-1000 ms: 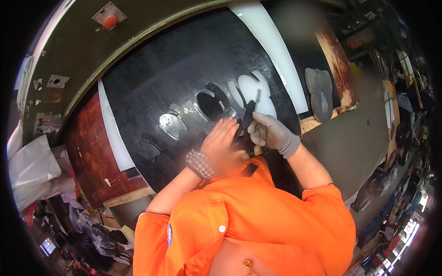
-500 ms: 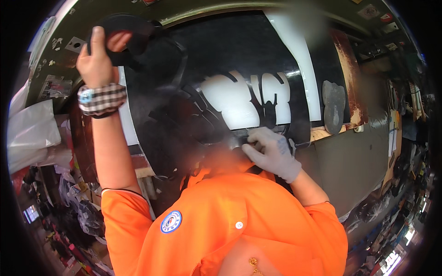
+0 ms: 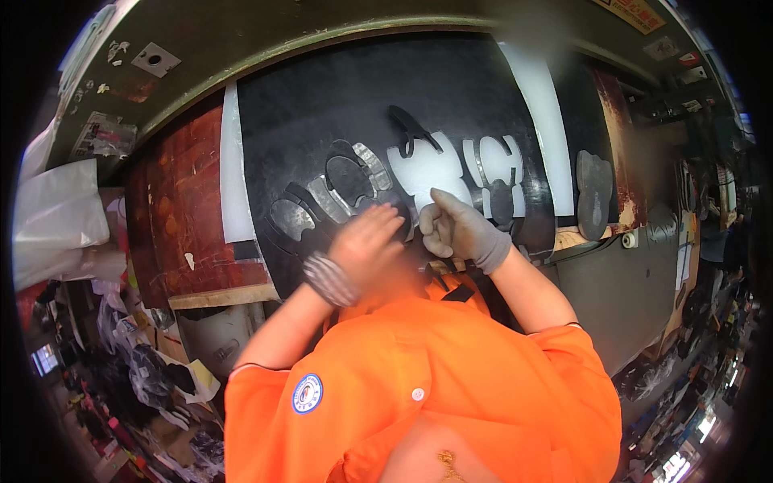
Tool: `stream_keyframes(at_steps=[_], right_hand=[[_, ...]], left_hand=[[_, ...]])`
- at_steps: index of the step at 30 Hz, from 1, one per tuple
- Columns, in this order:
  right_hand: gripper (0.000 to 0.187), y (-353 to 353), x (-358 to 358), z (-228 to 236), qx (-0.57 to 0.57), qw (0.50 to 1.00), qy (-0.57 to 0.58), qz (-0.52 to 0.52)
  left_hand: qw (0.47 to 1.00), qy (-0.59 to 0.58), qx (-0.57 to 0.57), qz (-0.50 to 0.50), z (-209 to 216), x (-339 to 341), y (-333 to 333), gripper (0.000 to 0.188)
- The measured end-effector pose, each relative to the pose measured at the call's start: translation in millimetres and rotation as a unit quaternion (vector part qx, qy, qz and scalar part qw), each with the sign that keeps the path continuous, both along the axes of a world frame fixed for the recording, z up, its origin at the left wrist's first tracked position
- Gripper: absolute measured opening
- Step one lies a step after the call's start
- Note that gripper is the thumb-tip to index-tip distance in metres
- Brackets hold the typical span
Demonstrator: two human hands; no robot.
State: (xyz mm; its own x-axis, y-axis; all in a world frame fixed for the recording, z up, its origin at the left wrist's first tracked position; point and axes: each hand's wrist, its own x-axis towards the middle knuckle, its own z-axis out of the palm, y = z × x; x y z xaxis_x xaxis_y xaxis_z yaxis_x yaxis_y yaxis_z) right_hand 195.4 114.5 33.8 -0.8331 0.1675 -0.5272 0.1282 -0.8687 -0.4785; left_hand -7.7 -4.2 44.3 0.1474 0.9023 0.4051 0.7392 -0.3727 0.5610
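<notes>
A black sheet (image 3: 338, 88) lies over the bench, with cut-out shapes along its near side showing white underneath. My bare left hand (image 3: 369, 248) is over the near edge of the sheet, beside the cut-outs, slightly blurred, its fingers stretched out and nothing visible in them. To its right, my right hand (image 3: 460, 232), in a grey glove, is at the lower end of the larger white cut-out (image 3: 427, 173). Its thumb points up and its other fingers curl in; whether they hold anything is hidden. A loose curved black strip (image 3: 411, 127) overlaps the top of this cut-out.
A dark insole-shaped piece (image 3: 594, 196) lies to the right, past a white strip (image 3: 541, 121). The reddish worn board (image 3: 189, 201) extends left of the sheet. A green metal beam (image 3: 322, 36) curves across the far side. Plastic bags (image 3: 64, 209) hang at the left.
My left hand has come down from the far left to the near edge, without the dark piece it was holding. My right hand has turned thumb-up. Cut-outs on the left are now uncovered.
</notes>
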Motion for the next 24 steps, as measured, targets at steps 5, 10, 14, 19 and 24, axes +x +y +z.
stream_keyframes(at_steps=[5, 10, 14, 19, 24], right_hand=[[0.043, -14.8, -3.6, 17.9, 0.213, 0.971, -0.107, -0.019], [0.017, -42.6, -27.5, 32.1, 0.774, 0.604, -0.144, -0.121], [0.028, -55.9, -44.0, 22.8, 0.808, 0.579, -0.094, 0.045], [0.047, -54.5, -50.0, 13.3, 0.78, 0.554, -0.18, 0.229], [0.054, -50.6, -55.4, 20.6, 0.755, 0.534, -0.213, 0.314]], left_hand=[[0.981, -0.163, -0.059, 0.092, -33.8, 7.3, -7.9, 0.029], [0.892, -0.339, -0.229, 0.19, -22.1, -15.1, 9.7, 0.034], [0.838, -0.447, -0.26, 0.174, -29.1, -22.4, 19.0, 0.045], [0.853, -0.418, -0.091, 0.299, 19.4, -67.2, 35.8, 0.04], [0.819, -0.507, 0.095, 0.251, 123.6, -164.2, 35.5, 0.038]])
